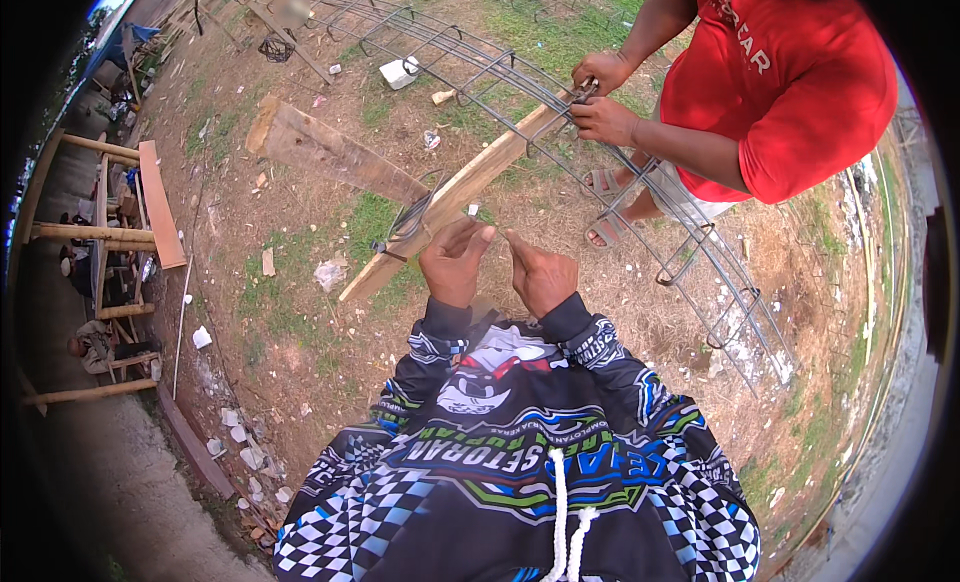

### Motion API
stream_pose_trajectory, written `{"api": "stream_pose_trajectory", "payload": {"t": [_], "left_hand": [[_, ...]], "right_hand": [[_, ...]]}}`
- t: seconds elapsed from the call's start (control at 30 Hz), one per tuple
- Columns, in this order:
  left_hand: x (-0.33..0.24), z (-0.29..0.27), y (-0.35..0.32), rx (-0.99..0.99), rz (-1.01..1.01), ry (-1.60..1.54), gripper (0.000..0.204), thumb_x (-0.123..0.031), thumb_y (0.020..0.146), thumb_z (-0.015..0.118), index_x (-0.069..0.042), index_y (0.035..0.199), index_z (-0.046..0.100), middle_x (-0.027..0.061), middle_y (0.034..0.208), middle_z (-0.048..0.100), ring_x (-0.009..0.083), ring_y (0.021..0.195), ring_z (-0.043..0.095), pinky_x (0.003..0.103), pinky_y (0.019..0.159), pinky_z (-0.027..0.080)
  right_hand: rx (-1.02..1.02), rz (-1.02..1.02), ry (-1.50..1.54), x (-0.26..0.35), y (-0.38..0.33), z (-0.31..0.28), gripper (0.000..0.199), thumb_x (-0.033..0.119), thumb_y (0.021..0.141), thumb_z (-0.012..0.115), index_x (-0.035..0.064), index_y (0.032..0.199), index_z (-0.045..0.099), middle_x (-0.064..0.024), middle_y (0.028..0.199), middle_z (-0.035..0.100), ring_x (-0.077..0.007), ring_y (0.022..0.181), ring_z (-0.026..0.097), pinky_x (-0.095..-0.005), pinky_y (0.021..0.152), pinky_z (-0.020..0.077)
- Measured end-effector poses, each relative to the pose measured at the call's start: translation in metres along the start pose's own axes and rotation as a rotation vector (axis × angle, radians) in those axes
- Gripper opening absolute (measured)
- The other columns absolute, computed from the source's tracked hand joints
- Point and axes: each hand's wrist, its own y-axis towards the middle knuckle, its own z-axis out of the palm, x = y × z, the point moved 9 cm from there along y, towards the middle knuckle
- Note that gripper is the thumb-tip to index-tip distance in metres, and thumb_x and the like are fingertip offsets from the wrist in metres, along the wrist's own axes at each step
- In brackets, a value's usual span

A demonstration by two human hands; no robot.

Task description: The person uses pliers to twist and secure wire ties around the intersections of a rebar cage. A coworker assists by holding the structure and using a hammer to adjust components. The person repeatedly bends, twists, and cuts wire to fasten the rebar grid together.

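My left hand (457, 262) and my right hand (543, 274) are held close together in front of my chest, fingers curled in a pinch. Whatever they hold, if anything, is too thin or hidden to name. Just beyond them a wooden plank (478, 187) slants up to the right, its far end at a long cage of steel bars (640, 177). A bunch of thin dark wire (412, 218) lies on the plank near my left hand. Across the cage, a co-worker's hands (607, 119) grip a small metal tool (586, 90) against the bars.
The co-worker in a red shirt (800, 92) stands at the right. A wide weathered board (335, 152) props against the plank. White rubble (398, 73) is scattered over the grassy dirt. At the left, a bamboo frame (95, 232) stands by a person sitting low (97, 347).
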Motion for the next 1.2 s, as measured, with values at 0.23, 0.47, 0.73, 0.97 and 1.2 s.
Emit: {"api": "stream_pose_trajectory", "payload": {"t": [0.23, 0.47, 0.73, 0.97, 1.2], "left_hand": [[-0.002, 0.049, 0.037, 0.134, -0.048, -0.143, 0.024, -0.013, 0.089, 0.066, 0.008, 0.101, 0.064, 0.0126, 0.087, 0.069, 0.0178, 0.075, 0.068, 0.027, 0.066, 0.055], [-0.032, 0.060, 0.065, 0.670, 0.461, 0.517, 0.014, -0.008, 0.083, 0.065, 0.003, 0.092, 0.067, 0.0149, 0.084, 0.069, 0.0206, 0.071, 0.069, 0.030, 0.063, 0.052], [-0.012, 0.099, 0.078, 1.053, 0.387, 0.425, 0.034, -0.010, 0.083, 0.069, 0.001, 0.114, 0.062, 0.0152, 0.100, 0.068, 0.0215, 0.093, 0.067, 0.031, 0.080, 0.052], [0.061, 0.131, 0.028, 1.175, -0.287, -0.196, 0.048, -0.018, 0.089, 0.068, 0.006, 0.126, 0.051, 0.0186, 0.115, 0.063, 0.0266, 0.106, 0.062, 0.037, 0.093, 0.050], [0.074, 0.180, -0.021, 1.373, -0.419, -0.325, 0.029, -0.019, 0.093, 0.061, 0.005, 0.109, 0.063, 0.0179, 0.103, 0.068, 0.0269, 0.100, 0.065, 0.042, 0.091, 0.049]], "right_hand": [[-0.288, 0.166, 0.072, -0.029, 0.006, -0.024, 0.023, 0.019, 0.089, 0.061, 0.0185, 0.111, 0.067, -0.0115, 0.065, 0.063, -0.0300, 0.054, 0.061, -0.0393, 0.048, 0.0448], [-0.082, 0.182, 0.071, -0.061, 0.009, -0.040, 0.017, 0.023, 0.091, 0.058, 0.0147, 0.102, 0.069, -0.0150, 0.068, 0.062, -0.0337, 0.066, 0.063, -0.0430, 0.058, 0.0465], [-0.037, 0.495, 0.418, -0.092, -0.029, -0.025, 0.023, 0.024, 0.092, 0.057, 0.0049, 0.097, 0.069, -0.0137, 0.084, 0.068, -0.0260, 0.075, 0.063, -0.0352, 0.071, 0.0480], [-0.221, 0.765, 0.896, -0.090, -0.071, 0.027, 0.023, 0.022, 0.094, 0.056, 0.0025, 0.095, 0.069, -0.0015, 0.080, 0.062, -0.0096, 0.068, 0.052, -0.0272, 0.063, 0.0436], [-0.099, 0.805, 1.435, -0.117, -0.118, 0.033, 0.025, 0.025, 0.097, 0.055, 0.0029, 0.096, 0.065, 0.0082, 0.052, 0.033, -0.0033, 0.044, 0.026, -0.0224, 0.042, 0.0197]]}}
